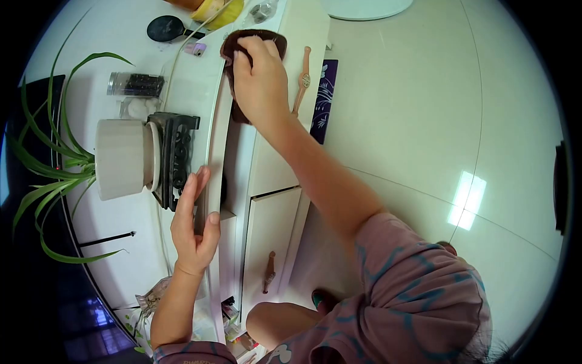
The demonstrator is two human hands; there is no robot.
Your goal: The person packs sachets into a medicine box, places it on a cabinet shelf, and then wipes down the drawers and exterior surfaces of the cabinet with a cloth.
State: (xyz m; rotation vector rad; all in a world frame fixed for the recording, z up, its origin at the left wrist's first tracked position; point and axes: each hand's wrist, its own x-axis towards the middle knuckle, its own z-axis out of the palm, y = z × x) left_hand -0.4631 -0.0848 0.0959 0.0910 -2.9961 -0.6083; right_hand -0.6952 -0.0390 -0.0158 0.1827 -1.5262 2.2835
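Note:
A dark brown cloth [239,112] lies over the edge of the white cabinet [276,158], near the top of the view. My right hand [260,73] presses on it with bent fingers gripping its folds. Lower left, my left hand [195,221] rests against the edge of the raised white shelf [212,145], its thumb apart from its fingers and nothing held. Beside that hand, a black carved stand [176,158] carries a pale plant pot [124,159] with long green leaves.
Near the stand are a clear jar of dark pieces [136,85], a black brush [167,28] and a pale cable. A large dark screen [54,309] fills the lower left. Cabinet doors with brown handles [270,273] face the tiled floor [412,109].

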